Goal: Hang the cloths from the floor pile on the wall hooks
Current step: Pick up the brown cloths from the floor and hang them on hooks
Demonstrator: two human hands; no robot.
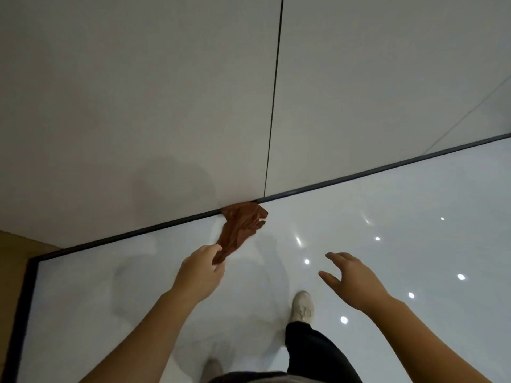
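Our left hand (203, 268) pinches one end of the crumpled rust-brown cloth (242, 225) lying against the wall's base. Our right hand (349, 277) hovers empty, fingers spread.

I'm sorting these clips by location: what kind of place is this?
Probably an indoor hallway or room: a glossy white floor mirroring ceiling lights, a plain panelled wall with a dark baseboard.

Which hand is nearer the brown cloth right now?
Left. The left hand pinches the lower end of the brown cloth. The right hand hangs open off to the right, apart from it.
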